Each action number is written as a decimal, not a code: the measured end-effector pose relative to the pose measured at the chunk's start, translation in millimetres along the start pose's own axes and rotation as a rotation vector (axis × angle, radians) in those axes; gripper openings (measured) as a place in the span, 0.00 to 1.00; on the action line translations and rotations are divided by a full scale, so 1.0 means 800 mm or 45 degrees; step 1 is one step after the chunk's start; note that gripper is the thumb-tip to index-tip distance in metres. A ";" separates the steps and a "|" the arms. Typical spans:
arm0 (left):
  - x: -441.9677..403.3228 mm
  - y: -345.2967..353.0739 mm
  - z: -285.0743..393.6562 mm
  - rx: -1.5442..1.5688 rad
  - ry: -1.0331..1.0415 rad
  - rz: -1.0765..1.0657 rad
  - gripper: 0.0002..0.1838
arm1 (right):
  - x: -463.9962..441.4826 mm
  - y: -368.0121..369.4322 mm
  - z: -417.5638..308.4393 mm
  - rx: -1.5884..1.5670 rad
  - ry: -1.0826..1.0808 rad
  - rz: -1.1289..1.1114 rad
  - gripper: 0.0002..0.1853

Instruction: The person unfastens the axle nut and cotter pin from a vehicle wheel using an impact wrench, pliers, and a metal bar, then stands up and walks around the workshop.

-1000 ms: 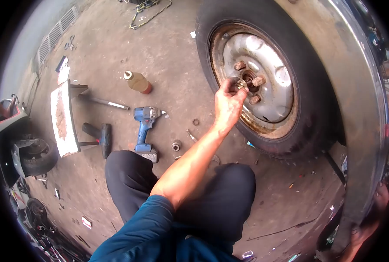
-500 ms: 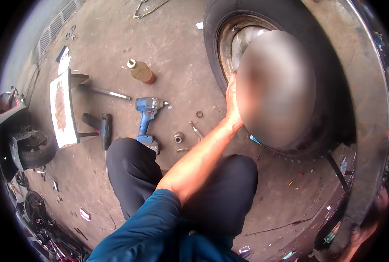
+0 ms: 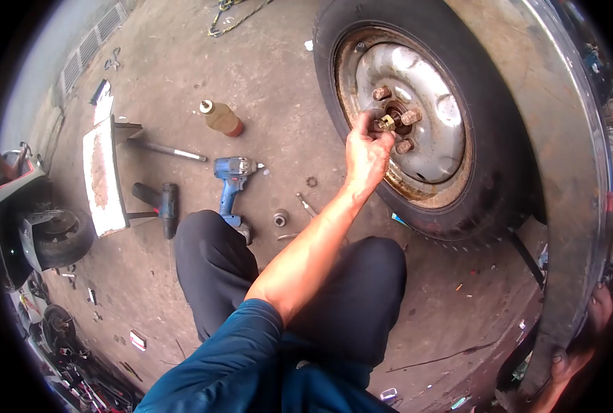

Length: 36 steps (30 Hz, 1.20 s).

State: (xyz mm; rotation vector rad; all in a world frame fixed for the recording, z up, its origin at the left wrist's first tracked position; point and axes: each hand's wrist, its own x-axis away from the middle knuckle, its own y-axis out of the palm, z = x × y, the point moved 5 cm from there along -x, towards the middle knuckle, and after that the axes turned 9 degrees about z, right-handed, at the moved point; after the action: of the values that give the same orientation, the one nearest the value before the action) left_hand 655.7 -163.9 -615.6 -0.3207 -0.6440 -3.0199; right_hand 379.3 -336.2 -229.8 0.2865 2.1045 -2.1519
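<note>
My left hand (image 3: 367,157) reaches up to the middle of a wheel. Thumb and fingers are pinched at the hub, around what looks like a lug nut, mostly hidden by the fingertips. Beside them a small brass-coloured nut (image 3: 388,122) shows. Several rusty lug nuts (image 3: 411,117) stand out from the silver, rust-edged steel rim (image 3: 448,110). Around it sits a black tyre (image 3: 489,131). At the lower right, my right hand (image 3: 567,365) is curled round the edge of a dusty body panel (image 3: 572,303); its fingers are partly hidden.
On the concrete left of my arm lie a blue impact wrench (image 3: 231,184), a socket (image 3: 280,218), a second power tool (image 3: 167,210) and a metal bar (image 3: 172,150). Behind them stands a bottle (image 3: 221,118). A white curved panel (image 3: 103,179) and a small wheel (image 3: 62,237) are farther left.
A blurred patch that covered the wheel has gone, so the rim and lug nuts show. My left hand sits slightly farther left, its fingertips now visible. My right hand stays on the panel.
</note>
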 end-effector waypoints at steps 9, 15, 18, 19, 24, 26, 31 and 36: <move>0.006 -0.006 0.007 -0.040 -0.392 0.047 0.19 | -0.002 0.002 -0.003 -0.014 0.020 0.026 0.49; 0.002 0.003 0.011 -0.071 -0.051 0.016 0.18 | 0.000 0.002 0.002 0.004 -0.014 0.015 0.50; 0.005 0.006 0.017 0.122 0.094 0.032 0.18 | 0.001 -0.002 0.004 0.013 -0.033 0.001 0.50; 0.004 0.004 0.014 0.051 -0.042 0.085 0.18 | 0.000 -0.002 0.004 0.014 -0.015 -0.009 0.50; -0.005 0.001 -0.009 -0.178 -0.185 0.069 0.20 | -0.001 0.001 0.001 -0.035 0.010 0.047 0.50; -0.003 0.005 -0.009 -0.091 0.053 0.088 0.19 | -0.001 0.002 0.000 -0.049 0.028 0.074 0.50; 0.010 0.006 0.006 -0.108 0.292 0.332 0.16 | -0.007 -0.002 -0.008 0.077 0.053 -0.006 0.50; -0.002 0.005 -0.013 -0.111 -0.124 0.067 0.22 | -0.007 0.000 -0.006 0.069 0.093 -0.010 0.50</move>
State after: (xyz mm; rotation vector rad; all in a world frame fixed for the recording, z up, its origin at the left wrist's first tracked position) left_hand 655.6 -171.8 -623.4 -0.4829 -0.5017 -3.0032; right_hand 384.7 -331.3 -228.5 0.3681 2.0913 -2.2385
